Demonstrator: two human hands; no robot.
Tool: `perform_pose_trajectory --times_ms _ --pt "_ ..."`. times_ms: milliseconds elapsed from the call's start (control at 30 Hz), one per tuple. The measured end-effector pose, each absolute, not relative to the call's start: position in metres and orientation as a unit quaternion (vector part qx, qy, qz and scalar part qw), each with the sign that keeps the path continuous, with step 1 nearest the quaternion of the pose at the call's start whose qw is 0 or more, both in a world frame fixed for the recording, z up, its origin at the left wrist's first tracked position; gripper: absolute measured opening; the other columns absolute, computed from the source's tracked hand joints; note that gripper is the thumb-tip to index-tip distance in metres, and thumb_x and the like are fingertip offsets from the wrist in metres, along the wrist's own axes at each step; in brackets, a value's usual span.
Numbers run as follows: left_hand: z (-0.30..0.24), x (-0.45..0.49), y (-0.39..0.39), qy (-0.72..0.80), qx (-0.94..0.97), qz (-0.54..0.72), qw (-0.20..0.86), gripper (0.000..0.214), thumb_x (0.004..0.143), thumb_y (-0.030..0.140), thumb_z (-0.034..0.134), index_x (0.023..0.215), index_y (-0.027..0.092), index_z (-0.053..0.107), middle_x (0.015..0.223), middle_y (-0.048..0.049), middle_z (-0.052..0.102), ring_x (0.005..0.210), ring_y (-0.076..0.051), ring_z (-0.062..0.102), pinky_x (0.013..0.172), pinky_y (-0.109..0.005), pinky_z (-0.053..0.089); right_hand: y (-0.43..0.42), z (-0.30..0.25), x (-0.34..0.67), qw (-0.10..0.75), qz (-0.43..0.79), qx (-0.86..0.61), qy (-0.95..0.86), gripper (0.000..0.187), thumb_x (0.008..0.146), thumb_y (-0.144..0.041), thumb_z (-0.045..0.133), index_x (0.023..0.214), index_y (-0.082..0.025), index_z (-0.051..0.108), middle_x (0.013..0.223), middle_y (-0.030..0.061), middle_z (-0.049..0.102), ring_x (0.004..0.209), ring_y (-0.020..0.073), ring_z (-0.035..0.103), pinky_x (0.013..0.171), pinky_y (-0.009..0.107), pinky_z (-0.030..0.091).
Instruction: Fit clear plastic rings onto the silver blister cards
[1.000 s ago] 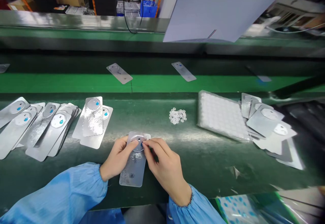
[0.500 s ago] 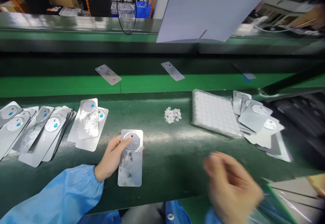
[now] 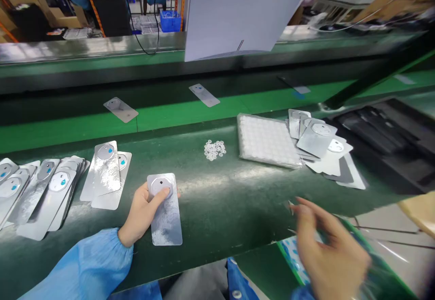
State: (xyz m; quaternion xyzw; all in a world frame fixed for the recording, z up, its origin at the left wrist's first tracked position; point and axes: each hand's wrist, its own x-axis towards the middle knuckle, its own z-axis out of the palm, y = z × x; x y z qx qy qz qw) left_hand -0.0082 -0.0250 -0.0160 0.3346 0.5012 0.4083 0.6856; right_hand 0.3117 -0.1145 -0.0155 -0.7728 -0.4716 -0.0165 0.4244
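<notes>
My left hand [image 3: 141, 214] grips a silvery metal plate [image 3: 166, 227] by its upper left side, thumb pressed on the octagonal recess. The plate is tilted toward me above the bench's front edge. Off to the right, my blurred right hand [image 3: 329, 245] has thumb and forefinger pinched on a small pale scrap too smeared to name. Beyond the left hand lies a cluster of small clear rings [image 3: 215, 149]. Two overlapping plates [image 3: 107, 168] with blue marks rest left of that hand, beside a fanned pile of similar plates [image 3: 44, 200].
A clear tray of white round pieces [image 3: 268, 141] stands on the bench, touching a loose stack of plates [image 3: 322, 141]. Black trays [image 3: 387, 137] lie at far right. Two single plates [image 3: 120, 109] sit on the green belt behind. A green-rimmed bin [image 3: 288, 257] with blue-white scraps is below right.
The view has swung right. My right hand has moved toward the bin, and the small pale scrap now shows at its fingertips. My left thumb has slid lower on the plate's recess.
</notes>
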Motion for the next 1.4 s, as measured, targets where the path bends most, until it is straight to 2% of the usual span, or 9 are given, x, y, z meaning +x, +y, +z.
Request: perform_pose_trajectory --times_ms 133,333,467,633,800,1033,1133,1300,1400 --pt "-0.014 -0.008 -0.024 0.483 0.312 0.437 0.691 0.042 0.078 0.044 0.082 0.102 0.011 0.073 0.089 -0.0125 0.079 0.079 -0.027 0.075 0.066 -0.031 0.056 -0.068 -0.017 0.243 0.436 0.080 -0.658 -0.609 0.028 0.099 -0.041 0.058 0.099 -0.021 0.076 0.091 0.0078 0.078 0.072 0.0219 0.071 0.066 0.033 0.056" --pt "-0.019 -0.010 -0.026 0.472 0.303 0.419 0.714 0.041 0.082 0.046 0.079 0.101 0.009 0.078 0.092 -0.0143 0.080 0.075 -0.027 0.074 0.065 -0.030 0.054 -0.026 -0.027 0.228 0.400 0.085 -0.641 -0.650 0.028 0.097 -0.034 0.052 0.100 -0.018 0.076 0.091 0.0088 0.078 0.052 0.0163 0.059 0.054 0.031 0.053" --pt "-0.021 -0.011 -0.028 0.461 0.291 0.413 0.729 0.038 0.085 0.044 0.077 0.106 0.012 0.078 0.093 -0.0133 0.080 0.077 -0.026 0.074 0.067 -0.031 0.055 -0.007 -0.035 0.240 0.367 0.061 -0.640 -0.673 0.030 0.099 -0.032 0.049 0.103 -0.017 0.075 0.097 0.0113 0.075 0.062 0.0189 0.063 0.059 0.033 0.053" --pt "-0.021 -0.013 -0.028 0.466 0.289 0.400 0.734 0.040 0.086 0.045 0.077 0.108 0.012 0.078 0.093 -0.0131 0.080 0.077 -0.027 0.075 0.068 -0.032 0.056 0.024 -0.042 0.244 0.331 0.055 -0.643 -0.689 0.041 0.099 -0.051 0.058 0.102 -0.015 0.076 0.084 0.0097 0.069 0.064 0.0212 0.058 0.065 0.036 0.051" --pt "-0.025 -0.017 -0.026 0.480 0.291 0.386 0.732 0.041 0.087 0.046 0.076 0.110 0.012 0.078 0.096 -0.0134 0.080 0.077 -0.027 0.074 0.064 -0.030 0.055 0.039 -0.045 0.247 0.324 0.108 -0.639 -0.690 0.035 0.102 -0.040 0.053 0.088 -0.018 0.076 0.081 0.0087 0.071 0.068 0.0210 0.062 0.067 0.033 0.051" --pt "-0.026 -0.018 -0.025 0.481 0.290 0.388 0.731 0.044 0.087 0.049 0.076 0.112 0.012 0.077 0.098 -0.0137 0.079 0.080 -0.028 0.074 0.068 -0.032 0.056 0.037 -0.044 0.256 0.323 0.140 -0.645 -0.679 0.021 0.094 -0.032 0.058 0.086 -0.018 0.071 0.080 0.0080 0.072 0.068 0.0208 0.065 0.069 0.033 0.054" --pt "-0.026 -0.018 -0.026 0.479 0.300 0.388 0.728 0.053 0.088 0.049 0.075 0.126 0.012 0.071 0.096 -0.0128 0.079 0.079 -0.028 0.073 0.070 -0.033 0.056 0.037 -0.038 0.264 0.314 0.167 -0.650 -0.671 0.014 0.087 -0.028 0.061 0.082 -0.018 0.068 0.072 0.0066 0.069 0.063 0.0203 0.064 0.066 0.034 0.053" --pt "-0.024 -0.019 -0.030 0.514 0.355 0.432 0.651 0.092 0.084 0.043 0.080 0.161 0.025 0.033 0.067 0.0010 0.070 0.054 -0.019 0.062 0.057 -0.028 0.050 0.025 -0.014 0.268 0.311 0.253 -0.649 -0.646 0.024 0.087 -0.038 0.063 0.087 -0.015 0.069 0.065 0.0049 0.069 0.056 0.0191 0.066 0.059 0.033 0.056" --pt "-0.024 -0.020 -0.033 0.548 0.437 0.437 0.563 0.077 0.085 0.038 0.080 0.154 0.025 0.048 0.063 0.0019 0.066 0.047 -0.016 0.053 0.050 -0.025 0.044 0.009 0.002 0.253 0.365 0.429 -0.605 -0.562 0.039 0.084 -0.047 0.073 0.104 -0.014 0.068 0.070 0.0051 0.072 0.058 0.0183 0.067 0.054 0.030 0.057"
